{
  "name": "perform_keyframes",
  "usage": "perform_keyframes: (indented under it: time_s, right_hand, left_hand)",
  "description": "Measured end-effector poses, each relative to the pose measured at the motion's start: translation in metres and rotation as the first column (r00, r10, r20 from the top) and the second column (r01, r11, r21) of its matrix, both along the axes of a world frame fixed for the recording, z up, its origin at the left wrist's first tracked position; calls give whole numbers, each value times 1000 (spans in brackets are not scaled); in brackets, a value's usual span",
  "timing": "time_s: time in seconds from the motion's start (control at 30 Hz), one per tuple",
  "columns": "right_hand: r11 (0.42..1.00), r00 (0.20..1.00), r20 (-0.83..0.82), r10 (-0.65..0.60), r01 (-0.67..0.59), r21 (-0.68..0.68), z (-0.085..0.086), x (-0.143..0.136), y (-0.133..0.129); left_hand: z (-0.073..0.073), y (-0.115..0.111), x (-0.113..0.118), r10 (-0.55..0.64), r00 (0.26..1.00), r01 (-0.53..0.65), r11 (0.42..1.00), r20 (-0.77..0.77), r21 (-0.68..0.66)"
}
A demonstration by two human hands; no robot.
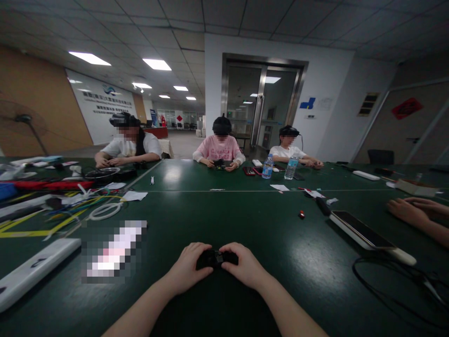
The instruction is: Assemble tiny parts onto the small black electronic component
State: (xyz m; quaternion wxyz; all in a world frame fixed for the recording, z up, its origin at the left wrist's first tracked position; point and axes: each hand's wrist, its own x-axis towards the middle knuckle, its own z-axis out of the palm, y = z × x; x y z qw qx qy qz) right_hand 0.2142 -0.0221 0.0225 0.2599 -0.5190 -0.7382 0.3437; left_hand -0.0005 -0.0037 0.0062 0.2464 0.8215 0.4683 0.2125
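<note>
A small black device (216,258) with a greyish middle part is held between my two hands, low over the green table (224,215). My left hand (189,266) grips its left end, thumb along the near side and fingers over the far side. Around the right end are the thumb and fingers of my right hand (244,264). The fingers cover both ends, and the picture is too dark to tell exactly what kind of device it is.
On the left lie a long white case (38,269), a pixelated bright object (117,250) and coiled white cable (105,211). To the right are a phone (363,229), black cable (393,281) and a co-worker's hands (412,213). Bottles (267,167) stand ahead, before several seated people.
</note>
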Motion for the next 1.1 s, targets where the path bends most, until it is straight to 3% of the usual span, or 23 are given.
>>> perform_keyframes:
  time_s: [0.53, 0.83, 1.1]
  right_hand:
    - [1000, 999, 46, -11, 10, 24, -7, -1, 4]
    - [1000, 998, 50, -24, 25, -15, -1, -1, 1]
    - [1000, 997, 78, -7, 7, 0, -4, -1, 1]
  left_hand:
    - [-1, 1, 1, -10, 1000, 10, 1000, 15, 29]
    - [-6, 4, -1, -21, 1000, 21, 1000, 8, 14]
    - [-2, 1, -1, -18, 1000, 18, 1000, 2, 4]
